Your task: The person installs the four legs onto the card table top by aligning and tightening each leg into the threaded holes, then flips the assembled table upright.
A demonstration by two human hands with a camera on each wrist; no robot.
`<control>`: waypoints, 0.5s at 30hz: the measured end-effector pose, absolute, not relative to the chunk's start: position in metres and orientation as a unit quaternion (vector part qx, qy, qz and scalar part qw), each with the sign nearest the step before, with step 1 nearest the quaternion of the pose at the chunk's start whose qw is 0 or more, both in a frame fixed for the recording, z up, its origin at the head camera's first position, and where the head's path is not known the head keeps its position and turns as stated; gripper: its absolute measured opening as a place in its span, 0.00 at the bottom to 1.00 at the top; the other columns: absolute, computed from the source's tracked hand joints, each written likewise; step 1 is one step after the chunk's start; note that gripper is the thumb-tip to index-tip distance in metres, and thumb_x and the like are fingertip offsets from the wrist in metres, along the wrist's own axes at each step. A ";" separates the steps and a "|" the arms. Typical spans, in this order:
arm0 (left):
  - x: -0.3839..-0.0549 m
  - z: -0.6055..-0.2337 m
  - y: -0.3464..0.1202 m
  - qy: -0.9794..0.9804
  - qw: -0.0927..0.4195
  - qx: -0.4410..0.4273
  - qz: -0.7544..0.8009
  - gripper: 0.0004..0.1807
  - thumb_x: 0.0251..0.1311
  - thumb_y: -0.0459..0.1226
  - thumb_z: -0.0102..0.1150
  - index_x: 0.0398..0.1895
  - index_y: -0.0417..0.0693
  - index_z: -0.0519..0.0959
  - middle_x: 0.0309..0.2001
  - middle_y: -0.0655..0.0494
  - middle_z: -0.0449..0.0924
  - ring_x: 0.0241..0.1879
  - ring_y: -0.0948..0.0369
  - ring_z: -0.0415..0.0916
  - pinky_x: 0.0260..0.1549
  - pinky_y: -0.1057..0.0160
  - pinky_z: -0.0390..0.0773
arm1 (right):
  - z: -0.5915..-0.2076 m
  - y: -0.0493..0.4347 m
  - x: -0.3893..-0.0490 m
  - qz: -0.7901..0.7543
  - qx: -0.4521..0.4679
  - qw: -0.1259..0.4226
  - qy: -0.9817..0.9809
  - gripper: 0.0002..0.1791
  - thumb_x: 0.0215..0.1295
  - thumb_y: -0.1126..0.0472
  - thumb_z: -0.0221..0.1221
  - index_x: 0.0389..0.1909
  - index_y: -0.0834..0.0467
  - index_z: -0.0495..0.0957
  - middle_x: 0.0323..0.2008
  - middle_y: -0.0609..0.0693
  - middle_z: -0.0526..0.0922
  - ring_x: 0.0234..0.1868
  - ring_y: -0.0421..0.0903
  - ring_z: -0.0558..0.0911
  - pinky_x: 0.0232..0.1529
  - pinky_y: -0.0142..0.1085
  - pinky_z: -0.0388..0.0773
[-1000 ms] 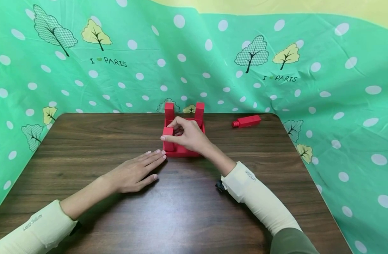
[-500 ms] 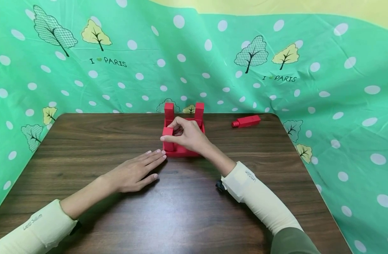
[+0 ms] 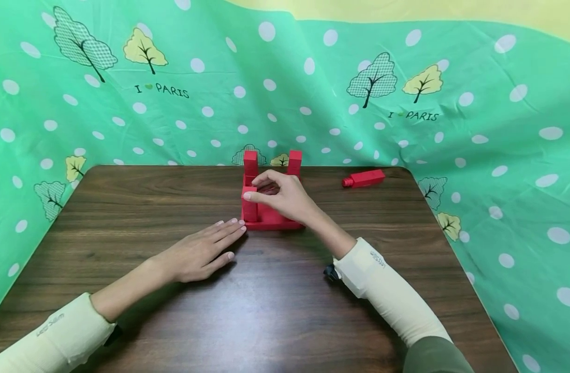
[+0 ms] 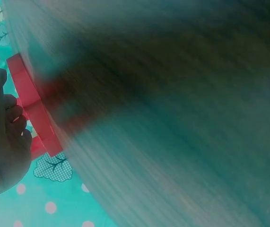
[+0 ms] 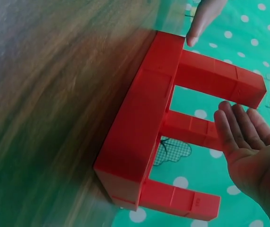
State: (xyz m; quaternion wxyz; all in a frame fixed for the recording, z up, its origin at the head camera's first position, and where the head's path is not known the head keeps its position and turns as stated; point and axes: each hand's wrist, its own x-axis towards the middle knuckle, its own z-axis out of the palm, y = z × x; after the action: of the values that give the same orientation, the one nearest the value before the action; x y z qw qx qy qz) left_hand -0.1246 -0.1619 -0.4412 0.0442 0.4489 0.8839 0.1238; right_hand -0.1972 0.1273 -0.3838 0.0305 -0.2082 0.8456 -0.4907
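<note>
A red square base [image 3: 273,226] with three upright block legs, like a small upturned table, stands toward the back of the table. My right hand [image 3: 289,197] is at the near-left leg [image 3: 250,211], its thumb and fingers spread about the leg's top and loose from it. In the right wrist view, the right hand's fingers [image 5: 241,127] are fairly straight beside that leg. My left hand [image 3: 198,254] lies flat on the table, its fingertips touching the base's near-left corner. The left wrist view catches the base [image 4: 36,111] at its left side.
A loose red leg [image 3: 366,178] with a threaded end lies at the back right of the wooden table [image 3: 266,321]. Behind the table hangs a green dotted cloth [image 3: 205,52] with printed trees.
The right hand's thumb has slid right off the leg's left side and its fingers have spread, easing the grip. The left hand stays in place; the head view has shifted slightly.
</note>
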 end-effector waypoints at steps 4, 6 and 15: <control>-0.124 -0.442 -0.162 0.882 0.038 0.452 0.124 0.36 0.89 0.48 0.50 0.92 0.44 0.59 0.92 0.48 0.57 0.92 0.47 0.55 0.91 0.42 0.60 | -0.383 0.134 -0.198 -0.493 -0.204 0.024 0.845 0.23 0.72 0.45 0.76 0.58 0.54 0.88 0.54 0.47 0.93 0.53 0.45 0.92 0.62 0.44 0.92; -0.124 -0.442 -0.162 0.881 0.035 0.456 0.123 0.36 0.89 0.48 0.50 0.91 0.43 0.59 0.91 0.47 0.58 0.91 0.47 0.55 0.91 0.41 0.60 | -0.383 0.137 -0.198 -0.491 -0.200 0.020 0.848 0.21 0.72 0.45 0.76 0.57 0.53 0.88 0.54 0.47 0.93 0.52 0.46 0.92 0.62 0.44 0.92; -0.120 -0.440 -0.157 0.874 0.025 0.468 0.132 0.36 0.88 0.47 0.53 0.91 0.43 0.61 0.91 0.48 0.61 0.91 0.47 0.57 0.90 0.42 0.62 | -0.383 0.160 -0.200 -0.489 -0.183 0.000 0.853 0.16 0.75 0.50 0.75 0.55 0.53 0.89 0.51 0.49 0.94 0.49 0.48 0.92 0.54 0.41 0.92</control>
State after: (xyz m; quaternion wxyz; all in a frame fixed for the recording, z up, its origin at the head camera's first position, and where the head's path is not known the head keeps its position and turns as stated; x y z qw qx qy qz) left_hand -0.1203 -0.1571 -0.4401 0.0253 0.4677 0.8737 0.1315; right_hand -0.1999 0.1596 -0.3830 0.0004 -0.1828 0.8530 -0.4889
